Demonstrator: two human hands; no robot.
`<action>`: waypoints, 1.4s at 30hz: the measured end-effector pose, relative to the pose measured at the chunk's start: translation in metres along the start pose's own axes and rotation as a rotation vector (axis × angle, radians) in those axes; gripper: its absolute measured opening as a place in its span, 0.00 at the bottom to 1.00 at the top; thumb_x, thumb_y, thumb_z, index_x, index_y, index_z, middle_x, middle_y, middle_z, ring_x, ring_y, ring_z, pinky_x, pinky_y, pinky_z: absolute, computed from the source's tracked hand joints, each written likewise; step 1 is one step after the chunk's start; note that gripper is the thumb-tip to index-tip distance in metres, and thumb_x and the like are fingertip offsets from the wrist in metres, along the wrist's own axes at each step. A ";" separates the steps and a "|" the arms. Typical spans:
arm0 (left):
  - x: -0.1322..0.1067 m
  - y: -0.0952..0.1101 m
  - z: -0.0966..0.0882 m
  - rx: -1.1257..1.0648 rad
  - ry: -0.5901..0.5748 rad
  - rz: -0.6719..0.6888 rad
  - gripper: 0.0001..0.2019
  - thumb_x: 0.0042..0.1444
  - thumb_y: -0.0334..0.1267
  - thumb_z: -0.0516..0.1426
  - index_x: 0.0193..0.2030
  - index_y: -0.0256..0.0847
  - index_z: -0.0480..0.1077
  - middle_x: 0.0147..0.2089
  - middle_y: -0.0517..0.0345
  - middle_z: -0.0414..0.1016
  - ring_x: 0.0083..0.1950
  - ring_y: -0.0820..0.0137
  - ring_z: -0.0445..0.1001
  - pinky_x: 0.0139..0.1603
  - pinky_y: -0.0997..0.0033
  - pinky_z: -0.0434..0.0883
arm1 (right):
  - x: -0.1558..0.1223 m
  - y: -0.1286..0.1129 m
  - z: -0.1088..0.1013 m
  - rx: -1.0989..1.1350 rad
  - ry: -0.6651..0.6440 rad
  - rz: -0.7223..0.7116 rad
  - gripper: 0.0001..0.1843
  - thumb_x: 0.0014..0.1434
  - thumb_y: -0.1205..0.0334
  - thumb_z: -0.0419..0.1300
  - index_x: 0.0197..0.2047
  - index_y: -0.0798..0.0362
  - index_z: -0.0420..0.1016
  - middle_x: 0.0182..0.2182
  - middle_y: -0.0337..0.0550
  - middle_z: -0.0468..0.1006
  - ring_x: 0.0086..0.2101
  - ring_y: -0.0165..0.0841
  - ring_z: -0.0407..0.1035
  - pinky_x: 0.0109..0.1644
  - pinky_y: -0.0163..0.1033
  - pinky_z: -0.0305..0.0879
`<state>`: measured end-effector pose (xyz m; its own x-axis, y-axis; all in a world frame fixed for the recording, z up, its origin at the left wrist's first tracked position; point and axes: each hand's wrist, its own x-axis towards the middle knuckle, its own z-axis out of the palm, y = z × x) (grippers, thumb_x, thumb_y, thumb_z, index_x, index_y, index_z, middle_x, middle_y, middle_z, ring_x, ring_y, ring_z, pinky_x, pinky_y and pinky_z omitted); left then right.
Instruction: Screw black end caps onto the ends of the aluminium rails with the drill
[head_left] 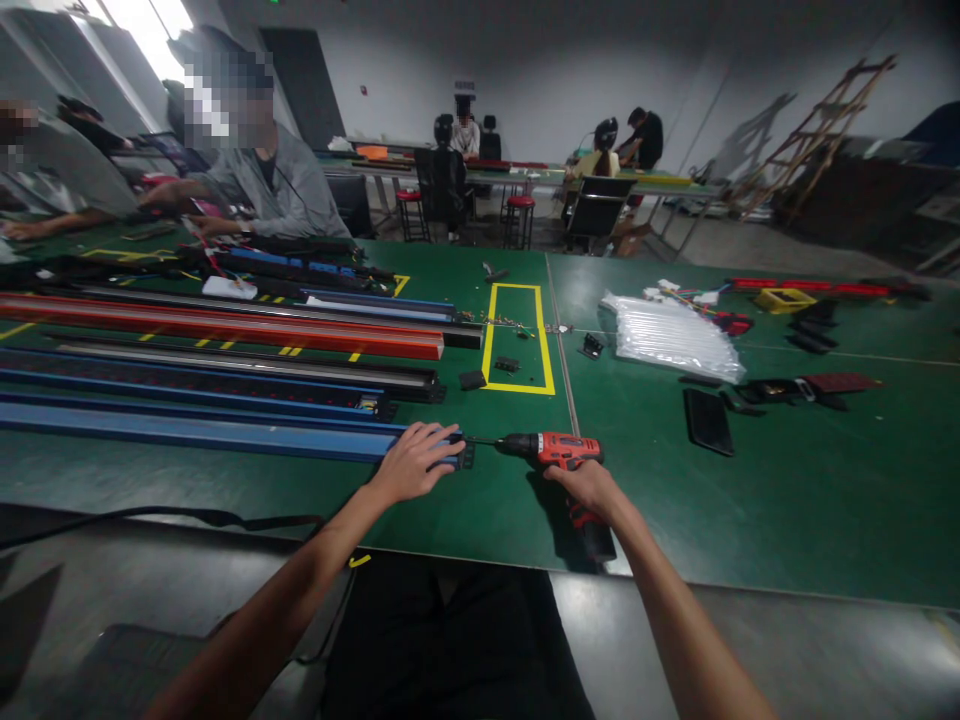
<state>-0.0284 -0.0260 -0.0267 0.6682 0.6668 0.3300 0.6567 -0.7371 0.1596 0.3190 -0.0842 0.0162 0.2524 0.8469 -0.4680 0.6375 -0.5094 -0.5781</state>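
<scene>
My right hand (585, 485) is wrapped around the grip of an orange and black cordless drill (562, 447), which lies level above the green table with its bit pointing left. The long bit reaches the black end cap (468, 455) of a blue metal rail (225, 430); whether it sits in a screw is too small to tell. Over that same end of the rail lies my left hand (420, 460), its fingers across the top and holding it. Beyond it, other blue, black and orange rails (337, 335) lie side by side.
A yellow tape rectangle (551, 375) holds small black parts (507, 365) and scattered screws (510, 321). To the right are plastic-wrapped white strips (667, 335), a phone (708, 420) and a yellow box (784, 300). A co-worker (277, 190) sits across the table at left.
</scene>
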 end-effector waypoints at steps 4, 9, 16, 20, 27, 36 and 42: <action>0.000 0.001 0.001 0.006 0.022 -0.009 0.20 0.64 0.41 0.59 0.62 0.55 0.71 0.70 0.58 0.66 0.66 0.55 0.67 0.66 0.43 0.62 | -0.001 0.001 -0.001 -0.030 -0.001 -0.041 0.21 0.52 0.42 0.65 0.29 0.54 0.78 0.25 0.44 0.78 0.26 0.34 0.71 0.30 0.36 0.63; 0.001 0.001 0.001 0.000 0.020 -0.004 0.20 0.63 0.40 0.59 0.62 0.54 0.71 0.70 0.58 0.66 0.66 0.55 0.67 0.66 0.44 0.62 | 0.001 0.002 0.000 -0.034 0.006 -0.041 0.21 0.51 0.42 0.68 0.28 0.54 0.77 0.24 0.43 0.78 0.25 0.33 0.70 0.28 0.35 0.62; 0.003 0.004 -0.003 -0.006 0.003 -0.014 0.21 0.63 0.41 0.60 0.62 0.53 0.71 0.70 0.57 0.66 0.67 0.55 0.66 0.67 0.44 0.62 | 0.005 0.004 0.004 0.003 0.003 0.010 0.15 0.52 0.49 0.66 0.27 0.54 0.77 0.22 0.43 0.78 0.23 0.34 0.73 0.26 0.34 0.64; 0.004 0.005 -0.004 -0.025 -0.005 -0.024 0.20 0.62 0.40 0.60 0.61 0.53 0.72 0.70 0.57 0.66 0.66 0.56 0.66 0.67 0.44 0.62 | 0.006 0.007 0.005 0.034 -0.001 0.006 0.15 0.52 0.50 0.66 0.27 0.54 0.76 0.21 0.44 0.78 0.23 0.35 0.73 0.25 0.35 0.65; 0.003 0.006 -0.005 -0.016 0.002 -0.023 0.20 0.62 0.40 0.61 0.61 0.53 0.72 0.70 0.59 0.66 0.66 0.55 0.66 0.67 0.45 0.62 | 0.006 0.006 0.004 0.037 -0.026 0.007 0.14 0.53 0.52 0.64 0.27 0.54 0.75 0.22 0.44 0.78 0.23 0.35 0.73 0.26 0.35 0.65; 0.002 0.005 -0.005 -0.013 -0.004 -0.020 0.20 0.63 0.41 0.60 0.61 0.54 0.72 0.69 0.58 0.67 0.65 0.57 0.67 0.66 0.45 0.62 | 0.001 0.003 0.003 0.019 -0.027 0.019 0.15 0.54 0.50 0.64 0.27 0.54 0.76 0.23 0.46 0.79 0.25 0.36 0.74 0.27 0.35 0.65; 0.001 0.006 -0.006 -0.010 -0.005 -0.024 0.19 0.63 0.41 0.59 0.61 0.54 0.72 0.69 0.59 0.67 0.66 0.56 0.67 0.66 0.45 0.63 | 0.000 0.003 0.003 0.016 -0.033 0.014 0.16 0.53 0.48 0.64 0.27 0.53 0.76 0.24 0.46 0.79 0.25 0.35 0.73 0.27 0.36 0.65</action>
<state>-0.0260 -0.0300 -0.0196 0.6541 0.6846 0.3218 0.6690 -0.7221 0.1762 0.3182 -0.0866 0.0125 0.2370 0.8343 -0.4977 0.6223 -0.5238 -0.5817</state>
